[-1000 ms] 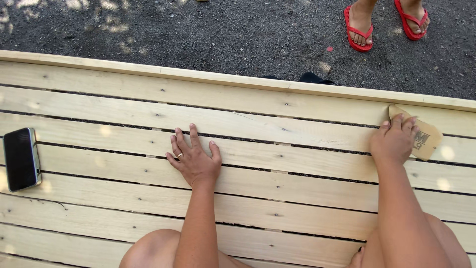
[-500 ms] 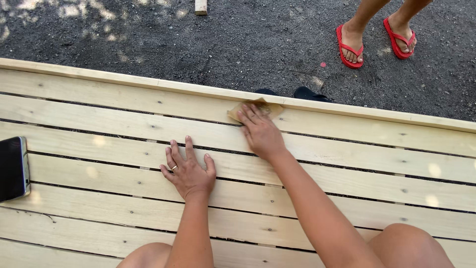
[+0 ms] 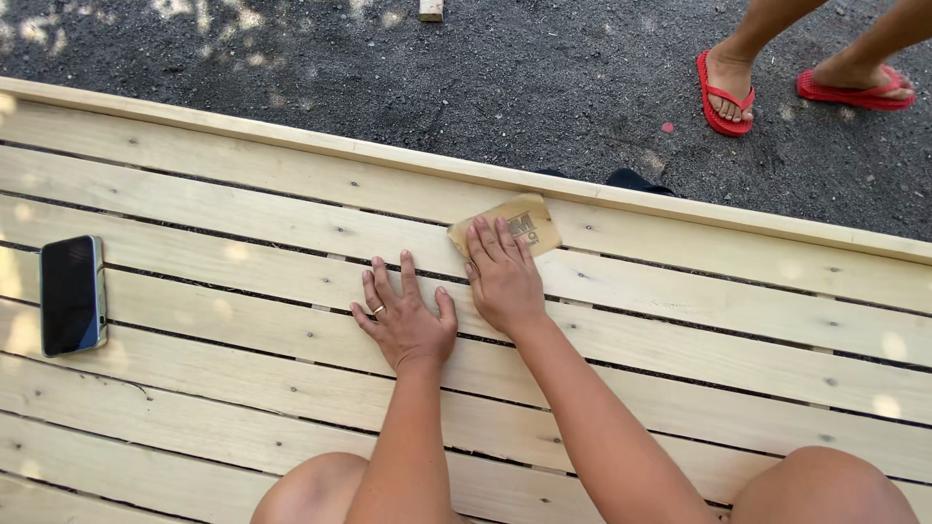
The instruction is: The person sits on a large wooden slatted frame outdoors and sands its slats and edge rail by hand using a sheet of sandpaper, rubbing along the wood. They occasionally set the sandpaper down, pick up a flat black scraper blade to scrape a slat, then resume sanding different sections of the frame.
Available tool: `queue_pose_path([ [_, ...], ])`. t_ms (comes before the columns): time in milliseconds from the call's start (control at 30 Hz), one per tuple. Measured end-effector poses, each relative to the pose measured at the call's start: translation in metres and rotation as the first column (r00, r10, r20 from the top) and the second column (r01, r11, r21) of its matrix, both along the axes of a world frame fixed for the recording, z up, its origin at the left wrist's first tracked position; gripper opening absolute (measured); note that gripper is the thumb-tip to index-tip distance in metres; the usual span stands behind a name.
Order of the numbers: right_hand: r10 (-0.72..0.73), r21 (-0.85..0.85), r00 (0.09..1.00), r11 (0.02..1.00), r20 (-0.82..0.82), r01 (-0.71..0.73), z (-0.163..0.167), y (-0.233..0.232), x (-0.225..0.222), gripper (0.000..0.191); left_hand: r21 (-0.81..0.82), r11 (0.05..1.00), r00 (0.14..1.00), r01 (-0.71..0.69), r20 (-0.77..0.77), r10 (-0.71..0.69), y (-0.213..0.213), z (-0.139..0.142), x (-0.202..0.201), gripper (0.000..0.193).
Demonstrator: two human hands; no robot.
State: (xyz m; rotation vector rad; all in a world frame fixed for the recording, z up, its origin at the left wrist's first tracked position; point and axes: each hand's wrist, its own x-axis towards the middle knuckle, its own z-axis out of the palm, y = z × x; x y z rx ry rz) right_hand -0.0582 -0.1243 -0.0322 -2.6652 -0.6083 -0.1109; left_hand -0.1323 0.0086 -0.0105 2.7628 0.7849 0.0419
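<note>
My right hand point(image 3: 503, 279) presses a tan sheet of sandpaper point(image 3: 513, 219) flat against a pale wooden plank, fingers spread over its near half. My left hand point(image 3: 405, 320) lies flat and empty on the slatted wooden panel point(image 3: 243, 233) just left of the right hand, fingers apart, a ring on one finger. Both forearms reach up from the bottom of the view, with my bare knees below them.
A dark phone point(image 3: 71, 294) lies face up on the planks at the far left. Beyond the panel's far edge is dark gravel ground, where another person's feet in red flip-flops point(image 3: 723, 95) stand at the top right. A small wood block point(image 3: 431, 9) lies at the top.
My right hand slid the sandpaper leftward along the far planks, from the right end to beside my left hand. The left hand stayed planted. The other person's feet shifted.
</note>
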Motion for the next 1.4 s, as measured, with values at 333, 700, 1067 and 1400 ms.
queue_pose_path([
  [333,-0.068,-0.135,0.998,0.989,-0.017,0.065,0.041,-0.087,-0.042,0.052,0.022,1.000,0.999,0.011,-0.049,-0.010,0.001,0.000,0.000,0.079],
  [700,0.030,-0.113,0.999,0.993,-0.042,-0.035,0.031,0.020,0.025,0.052,0.030,0.999,1.000,0.012,-0.003,-0.012,-0.001,0.001,0.003,0.078],
  [1067,-0.113,-0.263,0.979,0.963,-0.171,0.065,0.042,-0.104,-0.052,0.055,0.021,1.000,1.000,0.014,-0.005,-0.014,-0.003,-0.003,0.002,0.079],
  [1400,0.058,-0.220,0.994,0.972,-0.097,-0.079,0.043,0.004,0.018,0.051,-0.010,1.000,1.000,0.003,-0.016,-0.003,-0.003,0.003,0.005,0.078],
])
